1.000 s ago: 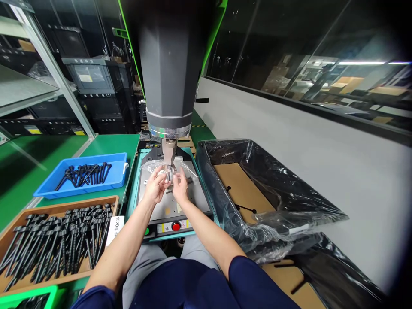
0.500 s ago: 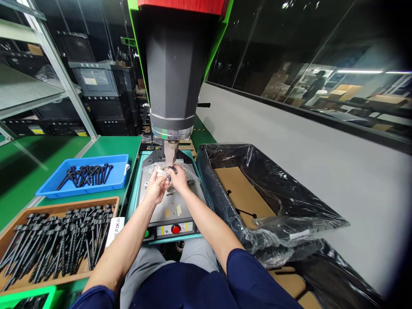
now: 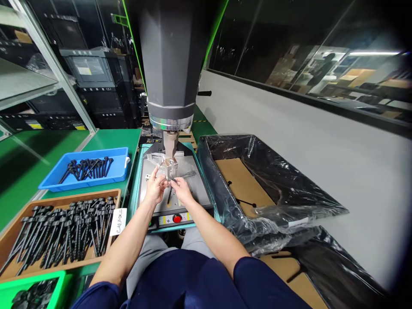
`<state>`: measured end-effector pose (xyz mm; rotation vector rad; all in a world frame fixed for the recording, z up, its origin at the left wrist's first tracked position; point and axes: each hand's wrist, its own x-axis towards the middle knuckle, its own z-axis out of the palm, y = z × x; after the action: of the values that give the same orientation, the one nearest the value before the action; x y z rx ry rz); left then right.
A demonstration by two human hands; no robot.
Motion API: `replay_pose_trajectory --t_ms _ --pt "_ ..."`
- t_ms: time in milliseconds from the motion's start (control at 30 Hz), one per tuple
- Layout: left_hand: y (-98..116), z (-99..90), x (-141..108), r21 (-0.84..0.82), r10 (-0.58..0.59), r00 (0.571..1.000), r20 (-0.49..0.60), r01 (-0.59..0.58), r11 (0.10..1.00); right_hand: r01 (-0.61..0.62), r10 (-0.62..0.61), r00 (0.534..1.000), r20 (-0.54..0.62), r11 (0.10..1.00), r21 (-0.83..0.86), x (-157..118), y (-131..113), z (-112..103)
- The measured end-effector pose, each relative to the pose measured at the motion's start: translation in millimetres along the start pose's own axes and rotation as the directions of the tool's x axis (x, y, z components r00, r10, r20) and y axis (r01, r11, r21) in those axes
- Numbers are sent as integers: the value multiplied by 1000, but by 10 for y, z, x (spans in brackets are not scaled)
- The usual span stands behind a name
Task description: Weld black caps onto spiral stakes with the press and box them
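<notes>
In the head view my left hand and my right hand are close together over the metal plate of the press. Both hands have their fingers closed on a small black part between them, its dark stem pointing down towards me. Just beyond the fingertips stands a metal fixture, directly beneath the tapered tip of the press head. Clear plastic film lies around the fixture. Fine detail between the fingertips is too small to tell.
At left are a blue tray and a brown tray of black stemmed parts, and a green bin. A red button is on the press front. A film-lined box stands at right.
Both hands have drawn back towards me from under the press tip, so the fixture now shows. A dark stem is now visible below the fingers. The view has tilted down slightly.
</notes>
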<state>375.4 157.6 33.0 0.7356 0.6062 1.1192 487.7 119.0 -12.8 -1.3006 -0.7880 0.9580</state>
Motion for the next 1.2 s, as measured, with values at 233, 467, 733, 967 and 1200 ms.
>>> replay_pose_trajectory --t_ms 233,467,733,967,1200 --pt "-75 -251 -182 222 70 985 -156 -34 975 -239 207 902 379 970 39 -535 28 -144" --pt "-49 -522 -740 494 218 959 -181 -103 863 87 -84 939 333 996 6 -712 -198 -86" --pt "-14 -486 -1105 644 64 998 29 -68 762 30 -71 923 377 993 114 -744 -261 116" --pt "253 -625 -1384 748 181 983 5 -124 652 10 -42 916 400 997 81 -765 -225 103" --pt "1031 -1361 -1865 888 464 838 -287 50 458 -107 95 904 417 994 5 -745 -49 -56"
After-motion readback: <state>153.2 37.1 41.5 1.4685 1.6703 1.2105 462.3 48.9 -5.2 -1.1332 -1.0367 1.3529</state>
